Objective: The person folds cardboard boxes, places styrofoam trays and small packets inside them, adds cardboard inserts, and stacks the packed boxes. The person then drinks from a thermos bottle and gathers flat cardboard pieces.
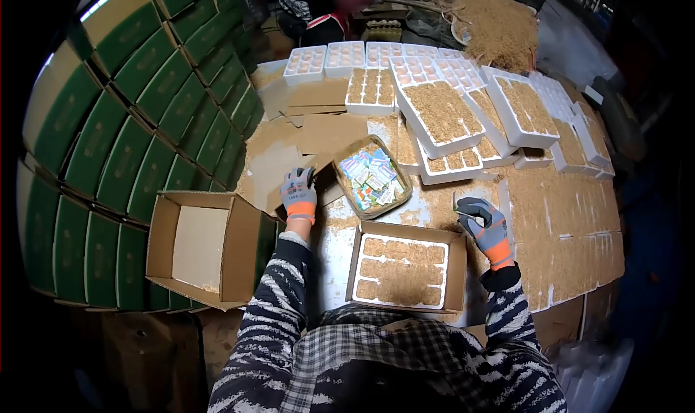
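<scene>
My left hand [299, 193], in a grey and orange glove, is at the left side of a basket [405, 188] of small printed packets [371, 175], its fingers by a brown cardboard piece; what it holds, if anything, is hidden. My right hand [481, 221], gloved alike, is curled round a small thin item beside the right rim of an open cardboard box [457, 275]. Inside that box lies a white foam tray [402, 272] filled with sawdust-like material.
An empty open carton [199, 243] stands at the left, before stacked green boxes [119, 152]. White foam trays [441, 112] pile up at the back right, near a heap of brown shavings [499, 29]. Another person [326, 29] is at the far side.
</scene>
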Demonstrator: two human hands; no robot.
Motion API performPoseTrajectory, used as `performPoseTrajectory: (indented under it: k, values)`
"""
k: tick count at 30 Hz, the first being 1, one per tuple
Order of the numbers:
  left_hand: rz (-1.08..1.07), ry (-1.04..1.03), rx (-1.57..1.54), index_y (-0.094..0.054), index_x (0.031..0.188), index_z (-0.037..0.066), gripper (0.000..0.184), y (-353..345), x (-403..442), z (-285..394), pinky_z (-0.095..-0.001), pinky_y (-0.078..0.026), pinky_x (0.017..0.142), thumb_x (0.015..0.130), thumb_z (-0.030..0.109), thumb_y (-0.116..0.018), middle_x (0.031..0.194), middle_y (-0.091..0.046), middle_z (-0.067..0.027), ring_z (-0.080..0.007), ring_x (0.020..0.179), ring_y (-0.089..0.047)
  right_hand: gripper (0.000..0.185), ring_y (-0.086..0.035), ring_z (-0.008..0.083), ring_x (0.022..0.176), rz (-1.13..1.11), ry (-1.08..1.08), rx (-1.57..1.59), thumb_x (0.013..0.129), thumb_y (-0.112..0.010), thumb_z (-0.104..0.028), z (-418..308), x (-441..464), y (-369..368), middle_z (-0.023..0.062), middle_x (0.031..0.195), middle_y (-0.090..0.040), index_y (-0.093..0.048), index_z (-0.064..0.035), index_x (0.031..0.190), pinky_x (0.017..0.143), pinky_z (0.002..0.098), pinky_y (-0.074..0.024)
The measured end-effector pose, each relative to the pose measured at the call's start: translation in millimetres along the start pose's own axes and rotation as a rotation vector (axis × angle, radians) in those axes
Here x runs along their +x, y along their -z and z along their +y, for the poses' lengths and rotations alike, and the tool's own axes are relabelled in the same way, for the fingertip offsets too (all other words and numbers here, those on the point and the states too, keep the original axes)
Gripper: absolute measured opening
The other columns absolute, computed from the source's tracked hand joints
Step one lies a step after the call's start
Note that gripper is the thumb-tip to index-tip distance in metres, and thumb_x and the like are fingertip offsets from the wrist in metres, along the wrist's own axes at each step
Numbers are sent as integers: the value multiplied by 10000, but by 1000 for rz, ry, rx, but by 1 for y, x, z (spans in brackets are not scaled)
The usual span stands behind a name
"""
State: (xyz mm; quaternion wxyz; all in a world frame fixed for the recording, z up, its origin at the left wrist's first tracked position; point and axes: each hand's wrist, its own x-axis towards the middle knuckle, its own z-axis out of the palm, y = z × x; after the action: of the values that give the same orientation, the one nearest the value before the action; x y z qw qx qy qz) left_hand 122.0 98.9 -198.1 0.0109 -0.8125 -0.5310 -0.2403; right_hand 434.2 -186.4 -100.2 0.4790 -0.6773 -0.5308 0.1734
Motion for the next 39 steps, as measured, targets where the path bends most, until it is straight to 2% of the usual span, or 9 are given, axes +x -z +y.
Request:
performPoseTrajectory:
  k: [5, 9, 20, 23, 29, 31, 33, 35, 39]
  values:
    - [331, -284, -232, -659, 1171, 166, 477, 92, -14, 76, -421, -478, 825, 710, 44, -641, 1032, -580, -80, -300, 941, -554, 202, -632, 232, 975, 277, 112, -57, 758, -665, 45, -33, -4, -1, 120, 1031, -671, -709, -8, 948, 877, 319, -485]
    - [-215, -784, -443, -582, 1266, 148, 576, 134, -102, 149, -412, -491, 782, 702, 48, -644, 1024, -576, -106, -313, 866, -559, 246, -618, 270, 971, 501, 312, -183, 718, -673, 46, -49, -26, 4, 110, 1029, -651, -699, -41, 946, 870, 359, -493]
    - [-1366, -808, -482, -487, 1384, 158, 449, 67, -194, 139, -397, -395, 1045, 955, 289, -511, 1385, -510, -148, -348, 1209, -528, 241, -582, 267, 1051, -554, 280, -702, 803, -646, -205, -5, -111, -91, 82, 1124, -623, -688, -162, 1037, 893, 363, -467]
    - [-1375, -823, -715, -500, 1365, 84, 431, 144, -153, 120, -371, -412, 1037, 949, 197, -515, 1340, -549, -163, -288, 1198, -553, 314, -527, 273, 1174, -806, 173, -742, 839, -615, -164, -11, -115, -73, 96, 1297, -551, -671, -186, 1147, 976, 368, -444]
    - [-442, 248, -1313, -440, 1399, 9, 530, 69, -152, 0, -298, -462, 973, 884, 19, -565, 1334, -544, -141, -181, 1180, -548, 734, -406, 241, 1356, 207, -228, 307, 770, -460, 70, 20, -126, -4, 123, 1480, -418, -355, -84, 1480, 1099, 336, -342]
    - [-853, 508, -1558, -313, 1470, 12, 729, 36, -176, -3, -288, -464, 951, 863, 121, -701, 1312, -527, -116, -145, 1153, -523, 783, -421, 219, 1335, 9, -402, 690, 855, -571, -15, 90, -143, -23, 104, 1513, -364, -189, -81, 1534, 1090, 318, -355]
    - [-1051, 574, -1437, -288, 1446, -36, 820, -2, -206, 15, -299, -470, 927, 842, 266, -752, 1307, -527, -134, -165, 1143, -520, 754, -453, 172, 1282, -78, -690, 922, 885, -658, -155, 137, -165, -65, 94, 1472, -415, -248, -64, 1511, 1051, 298, -391]
    - [-820, 293, -1245, -404, 1322, -26, 771, -19, -227, 42, -341, -476, 929, 781, 357, -799, 1204, -595, -163, -222, 1094, -568, 793, -530, 186, 1154, -217, -361, -185, 777, -794, -276, 122, -154, -85, 108, 1271, -590, -392, -33, 1416, 986, 324, -433]
    - [-577, 159, -1148, -489, 1271, 11, 703, -34, -236, 40, -352, -470, 929, 744, 338, -820, 1174, -631, -157, -265, 1064, -602, 864, -477, 261, 1264, -208, -499, 181, 789, -777, -314, 93, -150, -88, 156, 1383, -494, -309, -19, 1452, 1059, 347, -381]
